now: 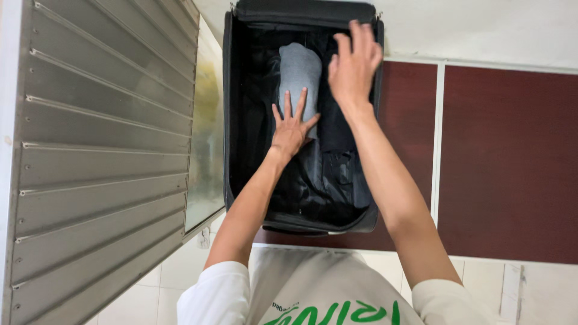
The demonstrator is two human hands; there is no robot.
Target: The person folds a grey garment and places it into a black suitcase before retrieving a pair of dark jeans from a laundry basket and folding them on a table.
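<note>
An open black suitcase (233, 108) lies ahead of me, lined in black fabric. Inside it rests a rolled grey garment (299, 69) next to dark folded clothing (334, 129). My left hand (291, 127) lies flat with fingers spread on the lower end of the grey roll. My right hand (354, 63) hovers with fingers apart over the suitcase's right side, above the dark clothing, holding nothing.
A metal roller shutter (96, 156) fills the left side. Dark red panels (506, 162) with a white divider sit to the right of the suitcase. White tiles (180, 271) and my white shirt with green print (313, 289) are at the bottom.
</note>
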